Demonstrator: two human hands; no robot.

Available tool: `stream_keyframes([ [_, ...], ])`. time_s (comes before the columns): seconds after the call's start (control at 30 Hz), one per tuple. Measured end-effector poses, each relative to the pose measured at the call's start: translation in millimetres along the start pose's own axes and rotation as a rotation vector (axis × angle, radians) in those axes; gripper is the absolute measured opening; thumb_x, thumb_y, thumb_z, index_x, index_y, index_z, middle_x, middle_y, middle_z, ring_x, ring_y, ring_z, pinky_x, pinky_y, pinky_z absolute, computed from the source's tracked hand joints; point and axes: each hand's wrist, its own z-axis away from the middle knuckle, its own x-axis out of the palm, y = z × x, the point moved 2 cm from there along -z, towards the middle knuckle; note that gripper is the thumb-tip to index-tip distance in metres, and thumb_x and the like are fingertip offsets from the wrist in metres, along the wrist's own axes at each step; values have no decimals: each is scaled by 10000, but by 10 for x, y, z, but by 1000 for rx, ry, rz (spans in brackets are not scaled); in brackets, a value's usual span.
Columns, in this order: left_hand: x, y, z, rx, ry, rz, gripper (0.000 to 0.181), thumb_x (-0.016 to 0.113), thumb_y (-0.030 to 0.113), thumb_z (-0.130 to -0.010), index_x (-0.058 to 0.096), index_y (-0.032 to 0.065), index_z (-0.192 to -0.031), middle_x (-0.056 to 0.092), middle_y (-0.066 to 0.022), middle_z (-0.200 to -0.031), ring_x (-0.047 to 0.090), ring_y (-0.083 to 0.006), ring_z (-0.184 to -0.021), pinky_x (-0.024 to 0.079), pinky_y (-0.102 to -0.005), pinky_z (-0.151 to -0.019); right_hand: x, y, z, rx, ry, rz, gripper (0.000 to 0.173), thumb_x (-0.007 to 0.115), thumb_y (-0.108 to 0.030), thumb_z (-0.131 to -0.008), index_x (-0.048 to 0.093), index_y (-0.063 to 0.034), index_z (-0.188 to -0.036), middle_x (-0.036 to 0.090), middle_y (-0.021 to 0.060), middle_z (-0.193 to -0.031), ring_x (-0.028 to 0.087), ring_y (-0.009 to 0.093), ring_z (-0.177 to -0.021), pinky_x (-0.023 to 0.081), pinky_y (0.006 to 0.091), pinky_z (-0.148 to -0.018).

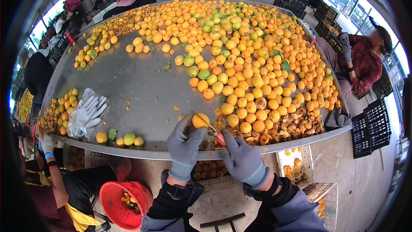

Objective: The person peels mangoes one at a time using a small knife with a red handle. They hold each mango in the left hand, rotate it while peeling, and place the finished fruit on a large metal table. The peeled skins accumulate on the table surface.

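Note:
My left hand (185, 146), in a grey work glove, holds a yellow-orange apricot (200, 120) above the near edge of the metal table. My right hand (241, 158), gloved alike, grips the red handle (220, 138) of a small knife. The knife's thin blade (203, 119) lies across the apricot; whether it has cut in cannot be told. Just beyond my hands spreads a large heap of apricots (251, 80), some of them greenish. To the right of the held fruit lies a pile of brown pits and opened fruit pieces (289, 125).
White gloves (90, 111) on a plastic bag lie at the table's left, near several loose apricots (129, 139). A red bucket (109, 199) stands below left, beside a seated person. White crates (325, 199) stand below right, black crates (371, 129) farther right. Other people sit around.

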Motion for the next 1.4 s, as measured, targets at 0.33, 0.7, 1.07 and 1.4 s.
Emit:
stream_keyframes([
  [0.33, -25, 42, 6, 44, -2, -68, 495, 702, 12, -840, 544, -43, -1306, 686, -89, -1007, 632, -68, -770, 519, -203, -654, 18, -49, 34, 7, -26, 70, 519, 594, -205, -889, 443, -16, -1349, 591, 124, -772, 597, 290, -523, 471, 376, -429],
  [0.7, -26, 162, -6, 103, -43, -56, 518, 709, -9, -831, 523, -62, -1311, 669, -103, -1055, 640, -90, -825, 527, -208, -658, 22, 26, 11, -61, 23, -44, 502, 613, -203, -884, 477, -2, -1324, 587, 136, -753, 584, 283, -509, 457, 371, -414],
  [1.07, -22, 102, -44, -85, -104, 128, 400, 667, 74, -900, 571, -20, -1277, 667, -59, -1032, 640, -94, -822, 558, -229, -601, 93, 2, 10, -8, -48, -216, 541, 595, -191, -892, 420, 26, -1356, 652, 211, -910, 655, 334, -641, 507, 396, -512],
  [1.4, -39, 24, -89, -182, -97, 128, 336, 656, 216, -939, 620, -8, -1186, 684, -54, -929, 651, -103, -720, 519, -238, -528, -106, -145, -62, 285, -190, -786, 394, 556, -92, -916, 473, 89, -1256, 574, 210, -608, 629, 358, -557, 477, 388, -513],
])
